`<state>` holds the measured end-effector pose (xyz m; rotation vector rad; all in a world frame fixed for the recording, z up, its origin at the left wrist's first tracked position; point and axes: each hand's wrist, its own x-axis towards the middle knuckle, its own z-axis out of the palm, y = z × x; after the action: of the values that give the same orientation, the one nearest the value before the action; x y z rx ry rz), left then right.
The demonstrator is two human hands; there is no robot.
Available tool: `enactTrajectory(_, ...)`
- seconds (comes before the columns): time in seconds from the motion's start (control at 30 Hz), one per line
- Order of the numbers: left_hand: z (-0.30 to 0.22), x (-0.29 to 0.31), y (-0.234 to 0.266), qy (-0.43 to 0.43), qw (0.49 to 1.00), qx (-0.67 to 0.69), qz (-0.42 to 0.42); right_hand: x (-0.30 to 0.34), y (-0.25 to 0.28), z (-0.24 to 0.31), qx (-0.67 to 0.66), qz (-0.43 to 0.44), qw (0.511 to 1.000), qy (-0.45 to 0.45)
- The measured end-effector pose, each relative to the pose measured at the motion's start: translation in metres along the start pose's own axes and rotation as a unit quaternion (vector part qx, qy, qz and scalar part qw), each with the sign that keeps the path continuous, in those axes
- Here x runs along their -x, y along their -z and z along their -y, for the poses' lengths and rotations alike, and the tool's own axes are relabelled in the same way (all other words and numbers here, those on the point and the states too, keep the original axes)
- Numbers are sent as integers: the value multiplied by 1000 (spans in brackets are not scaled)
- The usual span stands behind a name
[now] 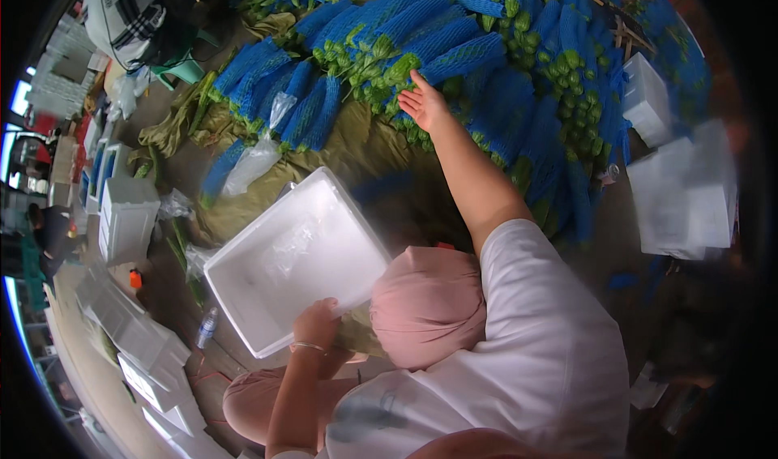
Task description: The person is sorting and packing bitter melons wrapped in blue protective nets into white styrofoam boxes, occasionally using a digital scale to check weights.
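Right hand [425, 102] stretched out, fingers spread flat, palm open, grasping nothing, fingertips touching a vegetable bundle in blue mesh sleeve [454, 58] on top of the big pile [559, 70]. Left hand [314, 323] clamped on the near rim of a white foam box [243, 293], bracelet at the wrist. Box sits tilted on the brownish ground sheet [356, 147], between both hands, just below the pile edge. More white foam boxes [128, 216] well left of the left hand, others [685, 187] right of the right arm.
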<state>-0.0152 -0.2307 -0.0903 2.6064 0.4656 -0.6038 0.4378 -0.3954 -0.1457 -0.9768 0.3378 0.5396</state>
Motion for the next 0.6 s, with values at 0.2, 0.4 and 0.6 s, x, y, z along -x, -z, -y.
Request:
enactTrajectory(0.2,-9,2,1,30,1000,-5,1,-16,-47,0,-180,-8,983,-27)
enactTrajectory(0.4,-10,2,0,28,1000,-3,4,-26,-63,16,-191,-102,976,-23)
enactTrajectory(0.6,-6,7,-7,31,999,12,-18,7,-59,21,-187,-112,976,29)
